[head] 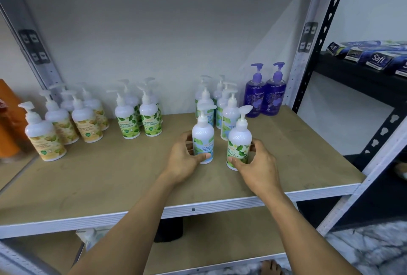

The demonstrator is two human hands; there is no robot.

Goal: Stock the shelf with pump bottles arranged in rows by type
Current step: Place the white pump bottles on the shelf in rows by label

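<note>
Both forearms reach in over the white front rail of the shelf (110,175). The left hand (187,155) curls round the lower half of a blue-labelled pump bottle (203,138), thumb across the front of the label and fingers behind. The right hand (257,164) grips a green-labelled pump bottle (240,142) the same way from the other side. Both bottles stand upright on the board near its middle, just beside each other but apart, with their pump heads pointing to the right.

Right behind them, at twelve o'clock, stands a double row of blue-labelled bottles (230,118), running back toward the wall. At one o'clock, two purple pump bottles (265,96) stand side by side near the upright post. At eleven o'clock is a cluster of green-labelled bottles (138,118). At ten o'clock are yellow-labelled bottles (86,122), one of them set forward near the left edge. Far off at two o'clock, Safi boxes (374,58) lie on a black shelf.
</note>
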